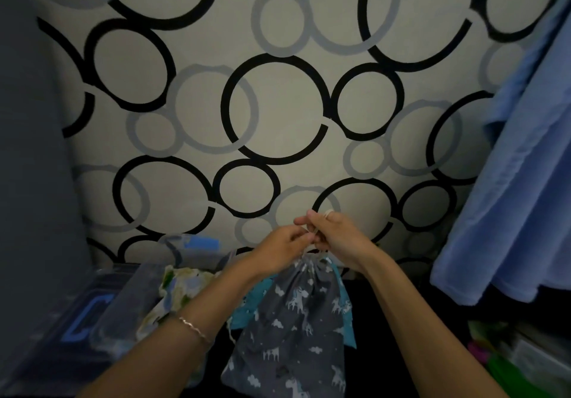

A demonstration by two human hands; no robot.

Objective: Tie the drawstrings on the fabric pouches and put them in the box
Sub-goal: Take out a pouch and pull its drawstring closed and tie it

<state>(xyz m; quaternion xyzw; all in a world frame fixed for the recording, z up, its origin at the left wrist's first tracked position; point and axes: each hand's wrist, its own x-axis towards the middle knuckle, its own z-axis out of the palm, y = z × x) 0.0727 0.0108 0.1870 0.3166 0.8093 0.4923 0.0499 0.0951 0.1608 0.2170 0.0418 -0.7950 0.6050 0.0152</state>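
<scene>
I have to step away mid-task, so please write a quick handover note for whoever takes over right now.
Hands: the left hand pinches the drawstring at the neck of the grey pouch. The right hand pinches the same cord, with a loop over one finger.
Things: the grey pouch's neck is gathered, and a teal pouch lies behind it. A cream pouch appears to lie in the clear box on the left.
Done: cream pouch boxed, it seems.
Left: finish this knot, box the grey pouch, then deal with the teal one.
</scene>
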